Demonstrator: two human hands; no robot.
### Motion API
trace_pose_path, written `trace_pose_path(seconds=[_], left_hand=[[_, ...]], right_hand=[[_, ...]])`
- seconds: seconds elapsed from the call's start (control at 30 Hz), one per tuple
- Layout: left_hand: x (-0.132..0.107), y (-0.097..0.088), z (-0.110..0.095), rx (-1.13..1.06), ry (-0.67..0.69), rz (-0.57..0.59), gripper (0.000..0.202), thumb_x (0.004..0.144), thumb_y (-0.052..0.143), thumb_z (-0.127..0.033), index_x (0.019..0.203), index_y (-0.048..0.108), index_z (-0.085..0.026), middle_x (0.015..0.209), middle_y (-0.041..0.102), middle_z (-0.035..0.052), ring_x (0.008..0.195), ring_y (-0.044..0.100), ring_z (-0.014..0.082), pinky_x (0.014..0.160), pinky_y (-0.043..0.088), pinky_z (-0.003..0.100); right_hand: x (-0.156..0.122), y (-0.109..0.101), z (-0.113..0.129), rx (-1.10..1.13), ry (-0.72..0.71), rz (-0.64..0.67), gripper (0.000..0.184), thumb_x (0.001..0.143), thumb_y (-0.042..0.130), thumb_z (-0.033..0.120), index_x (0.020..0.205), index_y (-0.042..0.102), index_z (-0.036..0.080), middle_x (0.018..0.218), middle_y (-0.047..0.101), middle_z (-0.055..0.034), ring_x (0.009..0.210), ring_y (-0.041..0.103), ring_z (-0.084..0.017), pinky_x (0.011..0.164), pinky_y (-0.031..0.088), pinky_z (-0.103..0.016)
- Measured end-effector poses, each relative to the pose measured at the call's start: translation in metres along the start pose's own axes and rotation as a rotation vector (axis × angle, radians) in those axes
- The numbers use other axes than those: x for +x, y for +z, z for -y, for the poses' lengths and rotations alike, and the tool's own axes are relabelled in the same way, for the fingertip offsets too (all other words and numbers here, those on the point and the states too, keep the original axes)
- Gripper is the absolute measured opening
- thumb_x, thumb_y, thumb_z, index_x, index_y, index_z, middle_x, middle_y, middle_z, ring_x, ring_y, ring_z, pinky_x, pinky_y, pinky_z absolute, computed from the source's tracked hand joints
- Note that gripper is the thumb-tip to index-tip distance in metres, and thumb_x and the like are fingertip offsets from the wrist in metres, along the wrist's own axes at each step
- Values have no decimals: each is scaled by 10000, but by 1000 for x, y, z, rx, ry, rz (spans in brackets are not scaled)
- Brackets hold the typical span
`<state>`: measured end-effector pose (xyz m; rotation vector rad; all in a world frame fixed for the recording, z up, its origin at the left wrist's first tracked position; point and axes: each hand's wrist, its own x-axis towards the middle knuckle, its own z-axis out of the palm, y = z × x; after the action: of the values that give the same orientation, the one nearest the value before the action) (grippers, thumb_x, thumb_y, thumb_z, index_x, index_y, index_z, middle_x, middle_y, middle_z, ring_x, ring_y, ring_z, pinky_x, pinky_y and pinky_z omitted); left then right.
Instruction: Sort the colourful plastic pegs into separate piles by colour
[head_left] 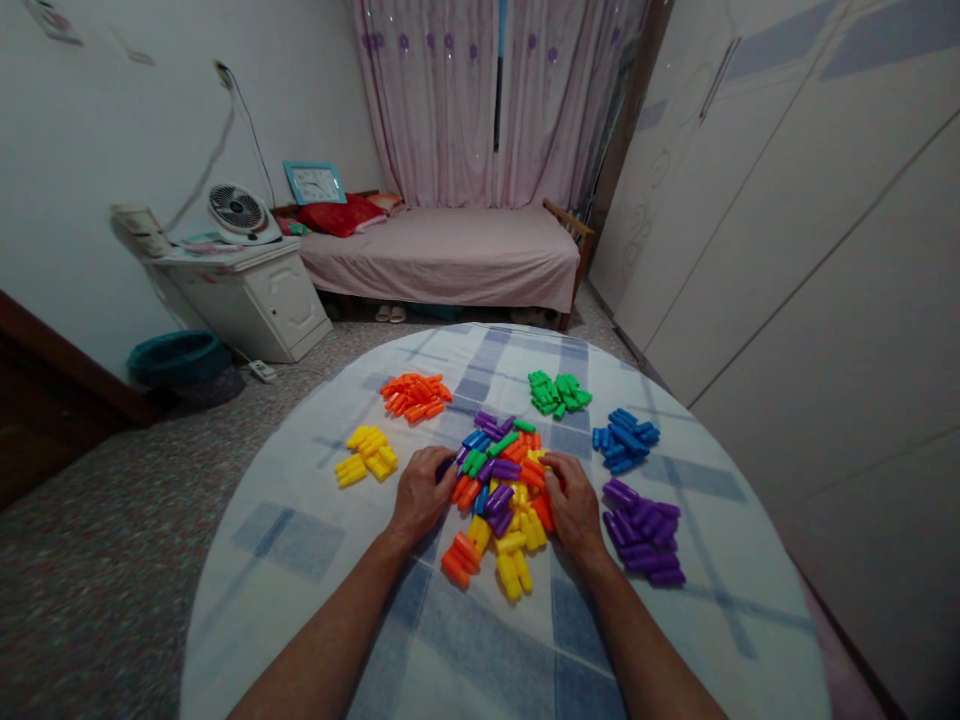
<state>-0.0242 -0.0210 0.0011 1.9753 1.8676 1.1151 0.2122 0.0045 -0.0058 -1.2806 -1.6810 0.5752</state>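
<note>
A mixed heap of short, tube-like plastic pieces in purple, orange, yellow, green and blue lies between my two hands. At its left edge, the curled fingers of my left hand (pixel 424 490) close on a purple plastic piece (pixel 460 455), partly hidden by the fingertips. Against the right edge, my right hand (pixel 573 502) is bent round an orange plastic piece (pixel 533 478), with yellow ones beside it. Both wrists rest low over the tablecloth. Purple pieces (pixel 498 500) and yellow pieces (pixel 514 574) spread toward me at the near side.
Single-colour piles ring the heap: orange (pixel 415 397), yellow (pixel 366 455), green (pixel 559 393), blue (pixel 625 441) and purple (pixel 643 533). They lie on a round table with a checked cloth (pixel 300 610). A bed (pixel 450 255), cabinet with fan (pixel 277 300) and wardrobe (pixel 787 250) stand around.
</note>
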Motion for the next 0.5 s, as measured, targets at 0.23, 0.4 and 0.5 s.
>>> trace_pose_path(seconds=[0.23, 0.4, 0.5], left_hand=[[2, -1, 3, -30, -15, 5, 199, 808, 500, -238, 931, 650, -192, 913, 659, 48, 889, 571, 190, 832, 451, 334], [5, -1, 5, -107, -61, 1, 204, 831, 481, -280, 893, 660, -205, 880, 661, 35, 863, 588, 176, 804, 456, 311], [6, -1, 6, -155, -77, 6, 214, 838, 476, -298, 908, 655, -203, 894, 657, 35, 863, 597, 168, 796, 462, 297]], right_hand=[[-1, 0, 1, 3, 2, -5, 222, 848, 411, 225, 942, 608, 186, 1026, 603, -81, 1016, 538, -211, 933, 409, -398], [-1, 0, 2, 5, 8, -14, 225, 867, 400, 233, 950, 604, 189, 1009, 607, -78, 986, 553, -209, 898, 434, -392], [-3, -3, 9, -65, -65, -53, 220, 877, 407, 228, 969, 603, 189, 1030, 608, -83, 1012, 542, -216, 916, 424, -414]])
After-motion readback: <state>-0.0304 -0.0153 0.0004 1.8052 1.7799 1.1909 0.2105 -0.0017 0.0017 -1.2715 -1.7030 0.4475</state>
